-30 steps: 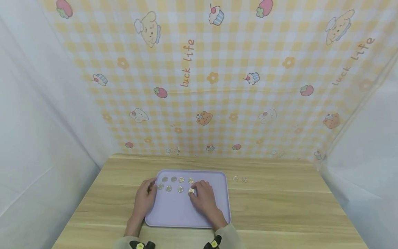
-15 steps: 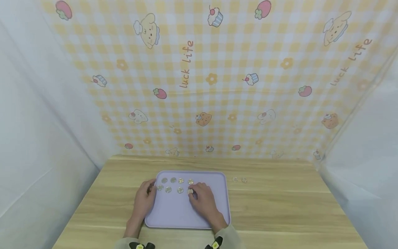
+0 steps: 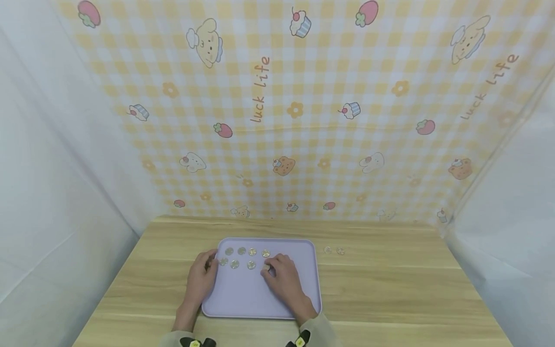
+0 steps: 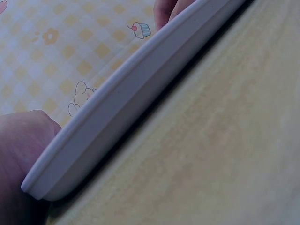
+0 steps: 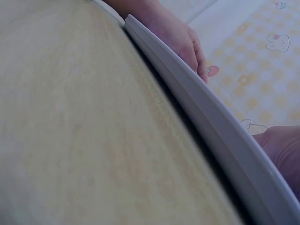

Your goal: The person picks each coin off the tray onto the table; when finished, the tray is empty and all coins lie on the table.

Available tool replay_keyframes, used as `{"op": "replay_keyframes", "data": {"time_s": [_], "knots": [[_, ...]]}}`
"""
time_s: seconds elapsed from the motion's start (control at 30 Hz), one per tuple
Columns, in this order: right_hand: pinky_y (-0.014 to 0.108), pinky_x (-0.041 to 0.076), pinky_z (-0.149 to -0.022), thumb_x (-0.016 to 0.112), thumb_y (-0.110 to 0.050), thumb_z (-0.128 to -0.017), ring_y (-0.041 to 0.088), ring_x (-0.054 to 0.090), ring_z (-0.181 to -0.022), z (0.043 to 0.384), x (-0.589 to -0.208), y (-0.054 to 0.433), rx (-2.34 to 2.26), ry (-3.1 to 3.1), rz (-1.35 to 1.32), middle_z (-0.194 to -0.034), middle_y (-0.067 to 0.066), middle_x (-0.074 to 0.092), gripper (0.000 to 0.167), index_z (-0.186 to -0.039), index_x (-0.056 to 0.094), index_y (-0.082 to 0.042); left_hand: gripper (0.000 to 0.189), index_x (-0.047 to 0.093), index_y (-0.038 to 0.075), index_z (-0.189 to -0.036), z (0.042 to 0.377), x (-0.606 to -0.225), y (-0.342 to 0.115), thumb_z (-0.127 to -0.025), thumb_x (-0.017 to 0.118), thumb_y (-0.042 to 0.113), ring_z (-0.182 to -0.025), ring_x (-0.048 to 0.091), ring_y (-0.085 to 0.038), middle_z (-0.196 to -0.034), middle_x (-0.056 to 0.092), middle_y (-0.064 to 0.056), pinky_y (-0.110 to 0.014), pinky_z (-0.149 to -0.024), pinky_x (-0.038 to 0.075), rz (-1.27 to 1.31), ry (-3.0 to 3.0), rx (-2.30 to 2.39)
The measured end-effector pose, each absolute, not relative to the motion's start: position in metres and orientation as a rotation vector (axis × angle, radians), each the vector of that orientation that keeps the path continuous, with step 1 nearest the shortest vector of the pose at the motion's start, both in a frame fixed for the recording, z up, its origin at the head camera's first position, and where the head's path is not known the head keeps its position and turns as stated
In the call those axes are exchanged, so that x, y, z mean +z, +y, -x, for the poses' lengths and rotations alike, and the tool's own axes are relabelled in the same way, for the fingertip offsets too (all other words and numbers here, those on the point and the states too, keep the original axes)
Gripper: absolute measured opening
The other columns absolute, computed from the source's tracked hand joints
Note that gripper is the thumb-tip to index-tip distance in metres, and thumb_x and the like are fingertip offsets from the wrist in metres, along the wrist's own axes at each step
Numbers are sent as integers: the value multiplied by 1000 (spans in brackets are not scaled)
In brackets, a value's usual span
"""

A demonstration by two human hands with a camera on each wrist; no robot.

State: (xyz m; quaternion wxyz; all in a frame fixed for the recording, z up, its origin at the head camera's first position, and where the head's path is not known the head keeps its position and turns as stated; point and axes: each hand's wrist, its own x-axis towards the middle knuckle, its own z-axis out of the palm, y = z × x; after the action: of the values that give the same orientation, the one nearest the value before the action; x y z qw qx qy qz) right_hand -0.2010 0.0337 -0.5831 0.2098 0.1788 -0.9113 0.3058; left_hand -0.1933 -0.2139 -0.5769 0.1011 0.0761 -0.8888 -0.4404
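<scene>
A shallow lilac tray lies on the wooden table. At its left rim, my left hand holds the edge, thumb and bent fingers at the rim. Over the middle of the tray, my right hand pinches a coin between thumb and fingers; most of that coin is hidden. Several more coins lie flat in two rows in the tray's far left part, among them a golden coin just beyond my right fingertips and a silvery coin to their left. In both wrist views the tray's side wall hides the coins.
Two loose coins lie on the table right of the tray, a left coin and a right coin. A checked yellow cloth hangs behind the table. White sheets hang at both sides, the right sheet among them.
The coin at my right fingertips showed flat and bright earlier; now it is tilted and mostly covered by the fingers. My left hand stays at the tray's rim.
</scene>
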Motion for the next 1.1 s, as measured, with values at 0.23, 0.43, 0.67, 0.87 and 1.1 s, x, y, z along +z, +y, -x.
{"op": "replay_keyframes", "data": {"time_s": [0.23,0.43,0.67,0.87,1.1], "knots": [[30,45,-76,79,-22,-78,14,54,-82,200,-583,33,858,-2567,-460,-86,-5,63,15,-89,76,-13,37,55,7,-138,194,-578,-214,-103,51,17,-99,55,-19,-120,61,-10,-25,-84,51,-249,-2644,-1310],[29,45,-75,79,-21,-77,13,54,-81,199,-581,33,839,-2581,-448,-84,-5,63,13,-87,75,-13,37,55,6,-138,194,-578,-214,-103,51,17,-100,56,-19,-121,62,-11,-28,-86,51,-244,-2644,-1306],[29,45,-74,79,-18,-76,13,53,-79,199,-582,33,821,-2533,-470,-82,-5,62,10,-84,75,-14,37,57,6,-137,195,-579,-214,-102,52,17,-98,56,-19,-119,62,-10,-26,-84,51,-240,-2633,-1302],[27,47,-73,77,-18,-76,13,55,-78,200,-583,33,820,-2483,-479,-81,-6,63,7,-83,76,-15,36,57,5,-136,194,-577,-214,-102,52,17,-99,57,-20,-120,62,-11,-29,-85,51,-238,-2631,-1294],[24,48,-70,78,-13,-76,11,56,-76,203,-584,32,870,-2389,-493,-80,-5,66,7,-83,77,-14,36,58,5,-136,193,-577,-214,-101,53,16,-98,57,-20,-120,62,-12,-27,-84,51,-226,-2618,-1297]]}}
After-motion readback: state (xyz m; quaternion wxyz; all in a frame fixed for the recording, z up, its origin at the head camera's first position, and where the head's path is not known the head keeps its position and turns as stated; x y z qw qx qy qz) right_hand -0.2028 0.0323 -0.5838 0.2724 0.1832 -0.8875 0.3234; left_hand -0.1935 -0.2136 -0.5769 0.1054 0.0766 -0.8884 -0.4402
